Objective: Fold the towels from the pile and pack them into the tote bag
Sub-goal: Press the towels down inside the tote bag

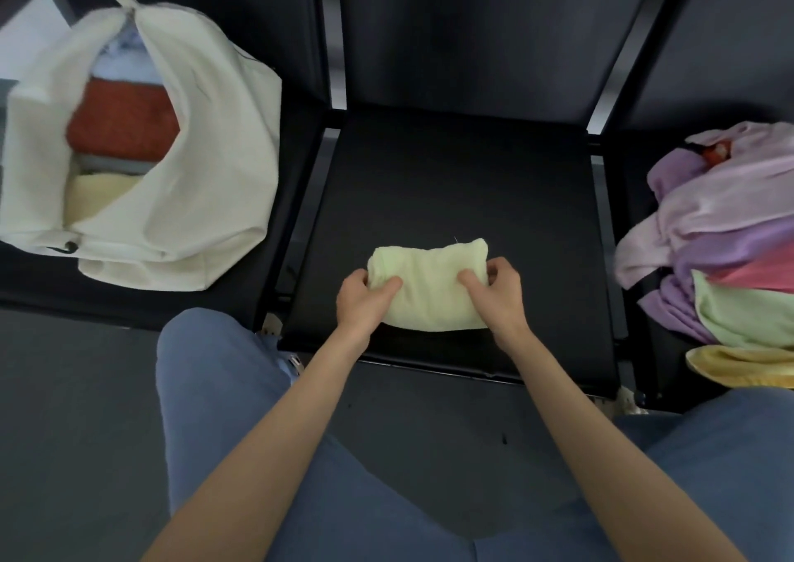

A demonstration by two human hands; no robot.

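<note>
One folded pale-green towel [429, 286] lies on the middle black seat [451, 183], near its front edge. Two hands hold it: the left hand [363, 303] pinches its left end, the right hand [500, 293] pinches its right end. The one cream tote bag [206, 140] on the left seat holds an orange towel [122, 121], a cream towel [96, 194] and more behind. The pile [726, 239] on the right shows lilac, pink, green and yellow towels.

- Worn on the head, facing forward and steeply down, close over a black chair seat [451, 183].
- Wide-angle, taking in both forearms, blue-trousered knees [223, 389] and neighbouring seats either side.
- One view only.
</note>
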